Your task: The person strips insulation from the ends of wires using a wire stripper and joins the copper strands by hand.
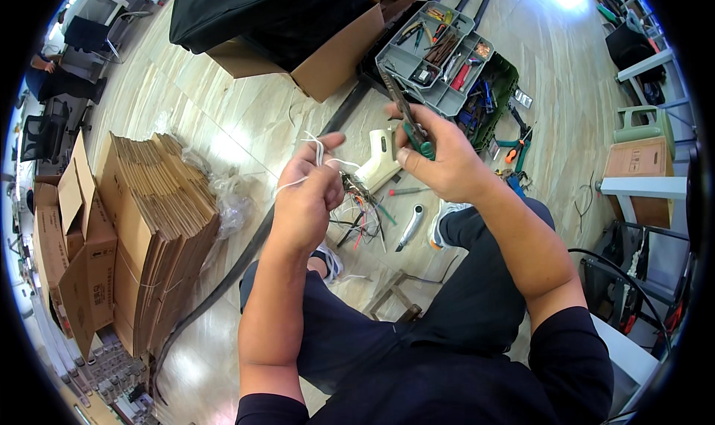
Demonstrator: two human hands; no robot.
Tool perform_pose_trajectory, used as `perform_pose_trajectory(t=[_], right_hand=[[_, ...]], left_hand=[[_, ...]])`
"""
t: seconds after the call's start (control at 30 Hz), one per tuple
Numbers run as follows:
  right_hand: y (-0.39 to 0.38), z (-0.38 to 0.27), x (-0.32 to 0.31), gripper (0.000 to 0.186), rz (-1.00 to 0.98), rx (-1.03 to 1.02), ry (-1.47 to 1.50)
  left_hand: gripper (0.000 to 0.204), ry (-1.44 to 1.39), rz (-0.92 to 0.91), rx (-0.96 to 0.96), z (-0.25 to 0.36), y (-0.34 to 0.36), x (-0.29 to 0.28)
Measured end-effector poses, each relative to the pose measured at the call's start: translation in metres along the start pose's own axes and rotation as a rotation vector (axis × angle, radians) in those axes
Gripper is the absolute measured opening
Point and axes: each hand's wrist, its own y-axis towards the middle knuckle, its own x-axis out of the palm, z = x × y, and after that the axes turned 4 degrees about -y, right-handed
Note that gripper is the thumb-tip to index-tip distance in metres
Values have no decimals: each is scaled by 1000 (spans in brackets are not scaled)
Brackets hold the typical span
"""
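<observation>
My left hand is closed on a thin white cable that loops above its fingers. Just beyond its knuckles hangs a tangle of thin coloured wires, running toward a cream plastic housing on the floor. My right hand grips green-handled pliers, jaws pointing up and away, a little right of the cable. I sit with my knees apart over the wooden floor.
A grey tool tray and green toolbox lie ahead. A utility knife and a screwdriver are on the floor. Flat cardboard stacks stand left, an open carton with a black bag behind. A long black strip crosses the floor.
</observation>
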Motion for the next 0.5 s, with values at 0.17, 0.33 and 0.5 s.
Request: perform_pose_trajectory(t=[0.17, 0.33, 0.5], right_hand=[[-8, 17, 34, 40, -163, 150, 375], [-16, 14, 58, 43, -387, 192, 390], [-18, -1, 76, 37, -309, 331, 455]], left_hand=[[28, -515, 114, 136, 5, 9, -2], [26, -697, 151, 196, 7, 16, -4], [27, -721, 238, 240, 10, 23, -11]])
